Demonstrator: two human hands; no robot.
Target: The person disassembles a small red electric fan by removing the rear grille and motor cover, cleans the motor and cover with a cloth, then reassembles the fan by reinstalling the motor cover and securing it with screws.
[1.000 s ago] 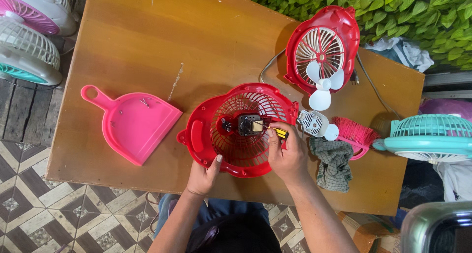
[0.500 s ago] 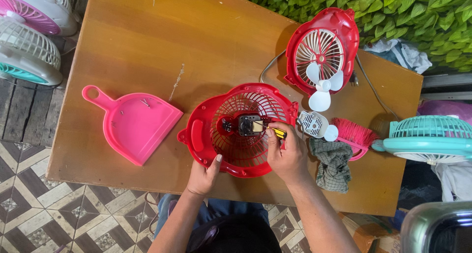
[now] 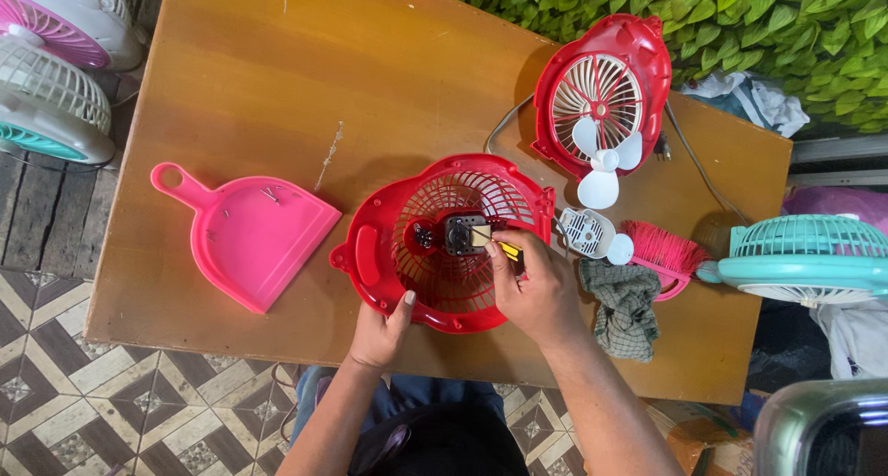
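Both forearms reach up from the lower edge: the left hand (image 3: 379,333) grips the near rim of the round red plastic fan housing (image 3: 444,243), thumb on the grille, while the right hand (image 3: 536,291) is clenched around a yellow-handled screwdriver (image 3: 510,251) pointed at the small dark motor (image 3: 460,234) at the housing's centre. The ribbed housing lies flat on the glossy brown wooden worktop (image 3: 277,87), near its front edge. Left of it lies a smooth pink plastic dustpan (image 3: 250,235); behind stands a second red fan shell with white blades (image 3: 601,101), and right of the hands a checked green cloth (image 3: 629,305) and pink brush (image 3: 661,254).
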